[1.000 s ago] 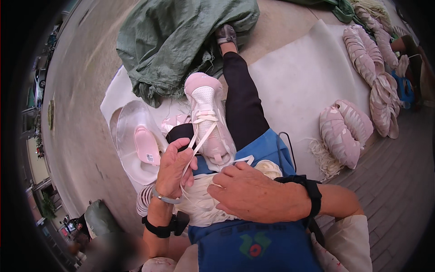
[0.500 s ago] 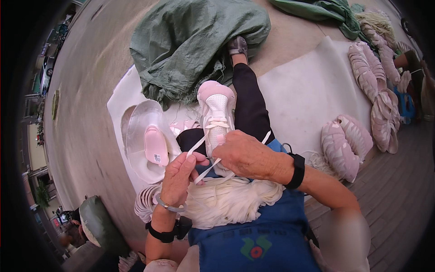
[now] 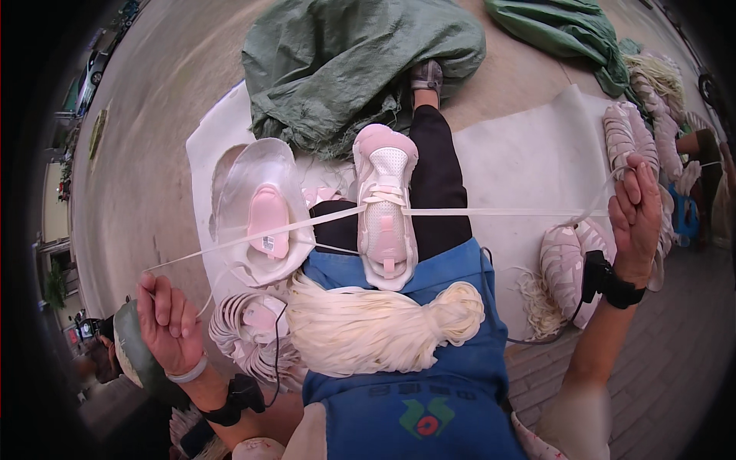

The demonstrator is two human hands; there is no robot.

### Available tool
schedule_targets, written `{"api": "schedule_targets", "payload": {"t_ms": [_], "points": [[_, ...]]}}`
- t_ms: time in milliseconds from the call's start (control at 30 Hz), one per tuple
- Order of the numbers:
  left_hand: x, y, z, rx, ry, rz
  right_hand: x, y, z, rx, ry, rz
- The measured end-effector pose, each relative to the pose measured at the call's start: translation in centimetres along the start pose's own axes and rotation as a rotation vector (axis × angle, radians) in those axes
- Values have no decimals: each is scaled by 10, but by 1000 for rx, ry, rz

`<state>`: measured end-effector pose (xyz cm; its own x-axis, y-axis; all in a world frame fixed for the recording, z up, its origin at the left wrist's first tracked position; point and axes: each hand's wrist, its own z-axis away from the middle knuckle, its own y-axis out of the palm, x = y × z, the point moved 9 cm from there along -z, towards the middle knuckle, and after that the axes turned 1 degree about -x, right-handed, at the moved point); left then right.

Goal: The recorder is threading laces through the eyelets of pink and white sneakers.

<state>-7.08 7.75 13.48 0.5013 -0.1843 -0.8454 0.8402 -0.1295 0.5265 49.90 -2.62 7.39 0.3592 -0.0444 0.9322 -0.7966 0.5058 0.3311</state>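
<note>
A pink and white sneaker [image 3: 386,184] lies on my lap, its toe pointing away from me. Its white shoelace [image 3: 491,211] runs through the lower eyelets and is stretched taut out to both sides. Far out at the left, my left hand [image 3: 170,326] pinches one end of the lace, fingers curled. My right hand [image 3: 636,218], raised at the far right, grips the other end between its fingers. A thick bundle of cream laces [image 3: 376,326] rests on my blue apron [image 3: 414,402], just below the shoe's heel.
Left of the sneaker, a clear plastic bowl [image 3: 287,165] holds a pink tongue-shaped piece [image 3: 268,218]. Stacked pink shoe uppers [image 3: 571,261] lie at the right, with more uppers [image 3: 632,134] farther back. Green woven sacks [image 3: 360,69] lie ahead, on and near a white sheet [image 3: 521,153].
Both hands have moved from close over the sneaker out to opposite sides, drawing the shoelace long and tight. The lace bundle and the whole sneaker are now uncovered.
</note>
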Motion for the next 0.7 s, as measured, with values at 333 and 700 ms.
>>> {"api": "schedule_targets", "payload": {"t_ms": [333, 700], "points": [[-18, 18, -17, -168, 308, -213, -62, 68, 17, 141, 137, 278], [-95, 38, -11, 77, 294, -222, -32, 247, 40, 629, -370, 343]]}}
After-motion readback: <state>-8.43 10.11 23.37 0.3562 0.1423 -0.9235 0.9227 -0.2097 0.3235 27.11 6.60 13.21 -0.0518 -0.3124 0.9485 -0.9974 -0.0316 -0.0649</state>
